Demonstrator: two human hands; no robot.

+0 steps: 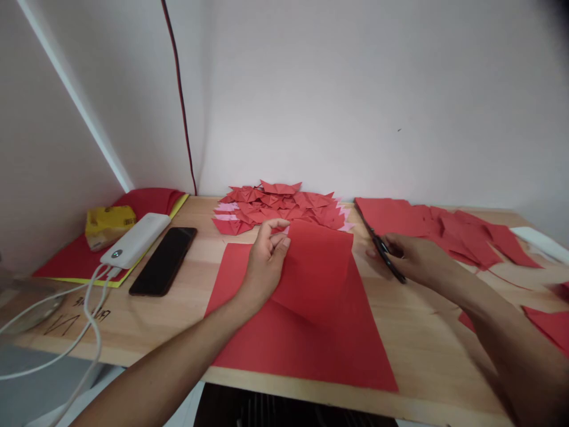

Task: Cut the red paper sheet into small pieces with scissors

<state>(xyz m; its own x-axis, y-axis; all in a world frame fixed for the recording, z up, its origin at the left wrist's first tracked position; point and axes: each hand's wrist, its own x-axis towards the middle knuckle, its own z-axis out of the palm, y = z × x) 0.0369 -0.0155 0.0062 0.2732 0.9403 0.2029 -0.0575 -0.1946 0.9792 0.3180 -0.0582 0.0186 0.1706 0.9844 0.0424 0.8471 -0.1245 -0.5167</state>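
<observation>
A large red paper sheet (311, 332) lies on the wooden table (422, 350) in front of me. My left hand (265, 264) pinches the corner of a smaller red sheet (315, 267) that is lifted and folded over the large one. To the right, my right hand (415, 258) is closed around black scissors (384, 249), whose blades point away toward the wall.
A heap of folded red paper shapes (278, 204) lies at the back centre. Cut red sheets (448, 228) spread along the back right. At left are a black phone (163, 260), a white power bank (136, 239) with cables, a yellow packet (109, 224) and red paper.
</observation>
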